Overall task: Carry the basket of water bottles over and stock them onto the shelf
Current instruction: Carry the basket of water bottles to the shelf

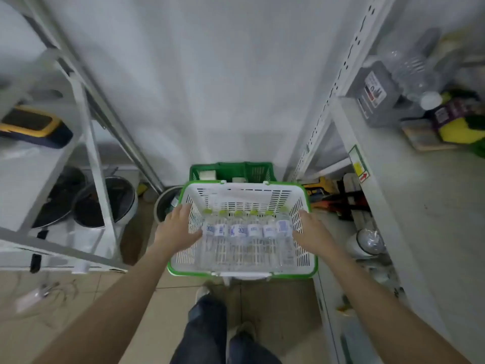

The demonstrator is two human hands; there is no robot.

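A white plastic basket (244, 198) with a green rim is held in front of me, above the tiled floor. Several clear water bottles (246, 232) with green caps and white-blue labels lie side by side in it. My left hand (178, 227) grips the basket's left rim, with the fingers reaching over it into the basket. On the opposite rim my right hand (312, 229) holds on in the same way. A white shelf (409, 185) stands on the right, its board at about hand height.
A green basket (231, 170) with white boxes sits on the floor just behind the white one. Pots (105, 203) sit low in the left rack. The right shelf carries a grey jug (372, 93), clear bottles and packets at its far end. My feet stand below.
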